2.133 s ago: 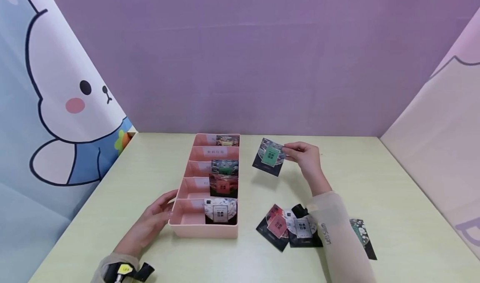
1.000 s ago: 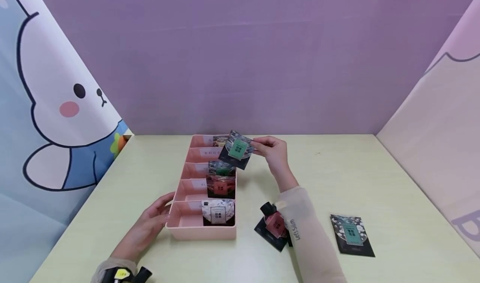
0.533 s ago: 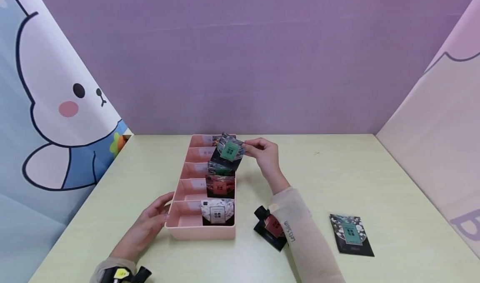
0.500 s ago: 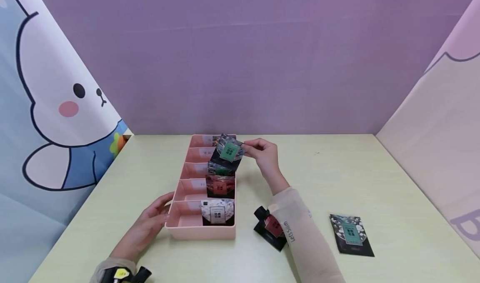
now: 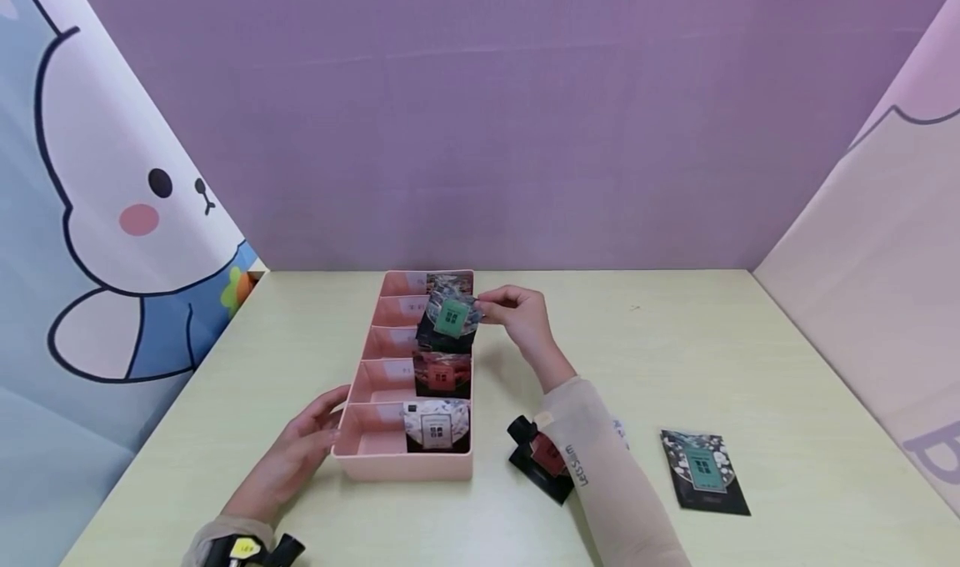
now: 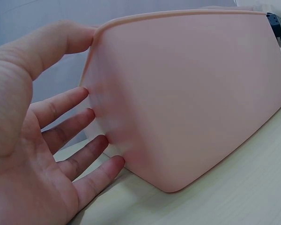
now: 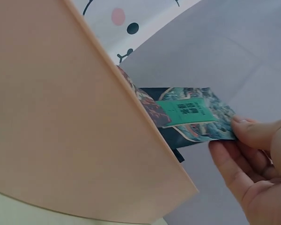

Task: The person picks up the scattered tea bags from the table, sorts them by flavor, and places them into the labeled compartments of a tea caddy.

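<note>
My right hand (image 5: pixel 521 321) pinches a dark tea packet with a green label (image 5: pixel 451 319) by its right edge, between thumb and fingers. The packet leans over the middle compartment of a pink divided box (image 5: pixel 405 467), covering the green packet there. In the right wrist view, the box's wall hides the held tea packet's (image 7: pixel 192 112) lower end. My left hand (image 5: pixel 303 442) rests against the box's left side near the front. In the left wrist view, its thumb touches the rim and its fairly straight fingertips touch the wall (image 6: pixel 187 93).
A red-labelled packet (image 5: pixel 441 377) and a white one (image 5: pixel 437 428) stand in the two front compartments, another packet (image 5: pixel 450 283) in the rearmost. On the table (image 5: pixel 622 342), a red packet (image 5: pixel 543 467) lies partly under the right sleeve; a white-flowered one (image 5: pixel 705 471) lies farther right.
My right hand has carried the green-labelled tea packet left from above the table to over the box, then lowered it toward the middle compartment. The left hand has stayed at the box.
</note>
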Tool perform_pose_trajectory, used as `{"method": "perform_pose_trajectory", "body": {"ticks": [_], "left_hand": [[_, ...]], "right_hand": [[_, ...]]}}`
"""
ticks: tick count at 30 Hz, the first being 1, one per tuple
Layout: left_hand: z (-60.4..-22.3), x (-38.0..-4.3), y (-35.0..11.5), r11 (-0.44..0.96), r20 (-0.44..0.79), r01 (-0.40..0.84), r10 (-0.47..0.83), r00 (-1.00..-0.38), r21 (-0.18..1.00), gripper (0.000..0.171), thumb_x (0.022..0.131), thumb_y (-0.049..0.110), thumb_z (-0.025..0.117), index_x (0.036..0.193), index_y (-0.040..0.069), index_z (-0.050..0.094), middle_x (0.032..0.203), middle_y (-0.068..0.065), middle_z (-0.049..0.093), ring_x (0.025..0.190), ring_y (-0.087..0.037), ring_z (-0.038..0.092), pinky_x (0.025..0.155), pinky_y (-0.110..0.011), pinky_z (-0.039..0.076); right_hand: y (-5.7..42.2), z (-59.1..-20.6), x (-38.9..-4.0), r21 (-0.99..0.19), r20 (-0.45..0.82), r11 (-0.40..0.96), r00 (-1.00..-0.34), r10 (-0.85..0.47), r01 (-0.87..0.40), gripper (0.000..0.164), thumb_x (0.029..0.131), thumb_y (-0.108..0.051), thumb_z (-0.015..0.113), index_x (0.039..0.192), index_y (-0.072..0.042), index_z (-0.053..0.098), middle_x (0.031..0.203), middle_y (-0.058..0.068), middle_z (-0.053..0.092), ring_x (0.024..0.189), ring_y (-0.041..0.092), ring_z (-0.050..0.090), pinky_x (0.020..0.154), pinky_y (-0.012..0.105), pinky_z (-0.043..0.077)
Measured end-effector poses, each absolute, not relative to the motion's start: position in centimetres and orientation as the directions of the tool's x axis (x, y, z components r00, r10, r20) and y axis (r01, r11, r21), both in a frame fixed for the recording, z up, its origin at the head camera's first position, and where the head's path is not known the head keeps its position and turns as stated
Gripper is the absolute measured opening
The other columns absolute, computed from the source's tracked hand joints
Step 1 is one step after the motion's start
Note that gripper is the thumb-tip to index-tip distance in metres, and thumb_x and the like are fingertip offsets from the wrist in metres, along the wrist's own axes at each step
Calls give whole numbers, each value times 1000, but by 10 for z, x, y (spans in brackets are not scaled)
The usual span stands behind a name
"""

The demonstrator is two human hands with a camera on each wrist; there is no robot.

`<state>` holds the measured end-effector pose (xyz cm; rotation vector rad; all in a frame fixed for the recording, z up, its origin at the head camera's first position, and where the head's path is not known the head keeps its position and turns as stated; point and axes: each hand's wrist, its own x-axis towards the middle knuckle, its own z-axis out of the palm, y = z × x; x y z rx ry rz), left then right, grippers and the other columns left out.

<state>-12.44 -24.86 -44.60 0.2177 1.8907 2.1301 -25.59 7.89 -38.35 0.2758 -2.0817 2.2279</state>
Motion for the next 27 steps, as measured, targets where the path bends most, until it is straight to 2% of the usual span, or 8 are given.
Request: {"method": "perform_pose_trajectory", "body": {"ticks": [6,12,19,21,23,27], "left_hand": [[-448,-125,-249,-134,-31,-78,320,-947,988,51,98,3,53,148,9,42,137,13,53,122,-3,52,98,-21,44],[-449,-126,-249,-148,-21,-73,328,-945,986,50,98,3,52,148,10,43,138,13,52,122,-4,52,99,-21,44],[-447,-124,-248,-125,-55,-97,304,-951,987,54,98,3,53,149,5,38,137,13,52,122,-3,52,98,-21,45],[-447,-124,-248,-121,-61,-102,301,-952,987,55,98,4,54,150,5,38,138,13,51,122,-3,52,98,-21,45],[-446,-123,-248,-120,-63,-103,301,-952,987,55,97,4,54,150,5,38,137,14,51,122,-3,52,98,-21,44],[-446,-123,-248,-130,-48,-92,307,-950,987,53,97,4,53,149,6,39,137,14,52,123,-3,52,98,-21,44]], "right_hand": [[85,-383,-257,-985,169,21,-976,-139,-174,14,88,4,70,101,11,71,95,12,72,73,14,69,76,40,59],[86,-381,-257,-970,167,136,-960,-226,-201,14,89,3,70,102,8,73,97,14,72,76,17,69,76,41,59],[84,-382,-254,-950,152,211,-929,-338,-232,12,89,2,70,100,5,74,92,11,72,87,41,67,83,57,53],[84,-383,-253,-946,147,221,-920,-363,-238,12,89,2,69,100,6,74,92,11,72,88,44,66,83,59,52],[84,-384,-253,-941,144,234,-915,-376,-244,12,89,2,69,100,6,74,91,10,73,86,40,67,82,59,52],[84,-386,-253,-937,122,259,-914,-387,-235,12,89,2,70,100,5,75,92,10,73,78,21,69,80,52,56]]}}
